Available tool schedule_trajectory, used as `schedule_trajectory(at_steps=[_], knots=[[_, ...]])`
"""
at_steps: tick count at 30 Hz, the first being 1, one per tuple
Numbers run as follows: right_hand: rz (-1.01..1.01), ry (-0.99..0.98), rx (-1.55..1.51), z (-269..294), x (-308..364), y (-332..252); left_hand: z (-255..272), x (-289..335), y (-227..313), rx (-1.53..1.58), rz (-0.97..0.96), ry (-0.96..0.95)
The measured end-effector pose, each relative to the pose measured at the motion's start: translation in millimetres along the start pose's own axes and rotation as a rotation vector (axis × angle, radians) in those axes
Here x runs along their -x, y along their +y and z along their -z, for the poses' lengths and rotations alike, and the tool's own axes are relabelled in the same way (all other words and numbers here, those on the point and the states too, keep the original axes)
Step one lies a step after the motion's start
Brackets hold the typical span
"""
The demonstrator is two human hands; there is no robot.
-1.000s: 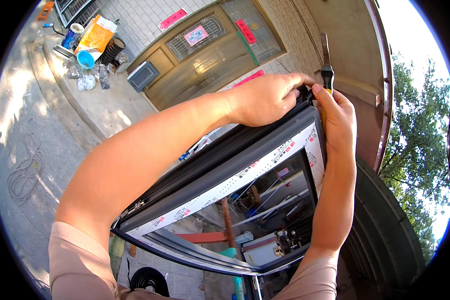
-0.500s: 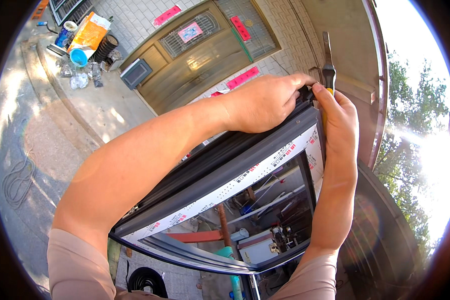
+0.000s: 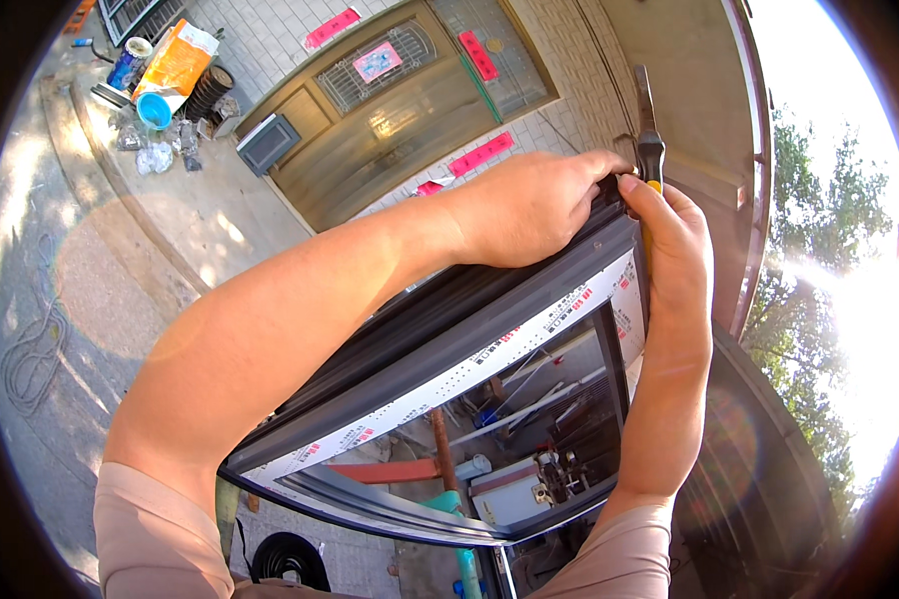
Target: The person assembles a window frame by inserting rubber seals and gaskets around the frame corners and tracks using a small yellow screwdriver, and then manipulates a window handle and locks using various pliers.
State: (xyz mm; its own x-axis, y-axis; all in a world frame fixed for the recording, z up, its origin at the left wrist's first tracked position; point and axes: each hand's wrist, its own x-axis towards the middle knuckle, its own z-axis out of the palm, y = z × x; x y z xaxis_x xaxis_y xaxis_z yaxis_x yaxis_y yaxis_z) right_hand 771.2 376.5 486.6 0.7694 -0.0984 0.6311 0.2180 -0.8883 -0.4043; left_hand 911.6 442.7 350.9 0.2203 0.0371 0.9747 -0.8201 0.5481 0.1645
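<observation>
A dark window frame, its face covered with printed white protective film, stands tilted in front of me. My left hand lies over its top edge, fingers curled and pinching at the far right corner; what they pinch is mostly hidden. Beside it, my right hand wraps the handle of a flat-bladed hand tool, black and yellow, its metal blade pointing up. The right thumb presses at the same corner, close to the left fingertips. A small black piece shows between the hands.
Below the frame lie a coil of black strip and a teal pipe. Through the opening I see a grey-white machine and a red bar. Beyond are a wooden door, a blue bucket and a rope coil.
Both hands keep almost the same place at the corner. The tool and right hand have shifted slightly left, and the view has moved a little.
</observation>
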Motion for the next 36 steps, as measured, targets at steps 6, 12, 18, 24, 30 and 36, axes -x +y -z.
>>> schedule_trajectory(at_steps=[6,12,18,24,30,36], knots=[[-0.043,-0.029,-0.031,0.8,0.3,-2.6,1.5,0.8,1.5,-0.024,-0.009,-0.002],[-0.050,-0.051,-0.040,0.7,2.3,-2.9,2.4,1.0,3.2,-0.008,0.013,-0.027],[-0.030,-0.028,0.007,1.1,1.0,-2.7,4.8,-0.5,3.5,0.020,0.005,-0.038],[-0.054,-0.021,-0.073,0.2,0.9,-0.9,3.4,1.2,3.9,0.057,0.021,-0.044],[-0.070,-0.059,-0.103,7.8,-2.0,1.5,1.5,-0.3,0.5,0.063,0.006,-0.044],[-0.090,-0.054,-0.080,6.8,-3.3,0.2,0.7,-0.3,-4.3,0.097,-0.013,-0.038]])
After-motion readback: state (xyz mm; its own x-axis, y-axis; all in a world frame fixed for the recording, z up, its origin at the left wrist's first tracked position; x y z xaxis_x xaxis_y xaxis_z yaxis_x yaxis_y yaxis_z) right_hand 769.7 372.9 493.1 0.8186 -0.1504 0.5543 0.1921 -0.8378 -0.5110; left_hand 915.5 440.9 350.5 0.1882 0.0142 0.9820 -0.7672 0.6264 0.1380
